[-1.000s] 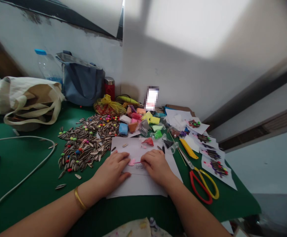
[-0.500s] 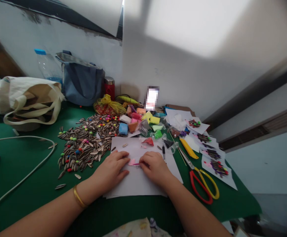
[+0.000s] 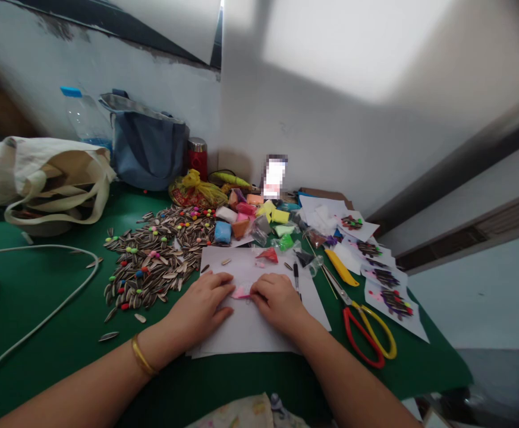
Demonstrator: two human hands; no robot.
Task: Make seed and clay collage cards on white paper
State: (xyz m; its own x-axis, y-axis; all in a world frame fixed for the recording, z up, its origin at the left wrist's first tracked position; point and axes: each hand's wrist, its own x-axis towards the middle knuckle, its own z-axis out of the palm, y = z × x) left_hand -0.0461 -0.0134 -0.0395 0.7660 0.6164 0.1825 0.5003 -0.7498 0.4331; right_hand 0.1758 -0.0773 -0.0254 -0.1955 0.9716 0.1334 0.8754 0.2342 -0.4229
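Roughly sideways, long axis of the pink clay (image 3: 242, 292)

A smooth, rounded, gold-coloured bangle (image 3: 142, 356) circled the left wrist (image 3: 159, 351). Both the left hand (image 3: 205, 302) and the right hand (image 3: 279, 302) were bare. Cream clothing (image 3: 236, 414) with yellowish patches showed at the lap, beside a greyish-purple bit of fabric (image 3: 277, 402).

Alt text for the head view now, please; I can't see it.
A person's left hand and right hand flank a pink piece on white paper; striped seeds lie left, scissors right, on a green table.
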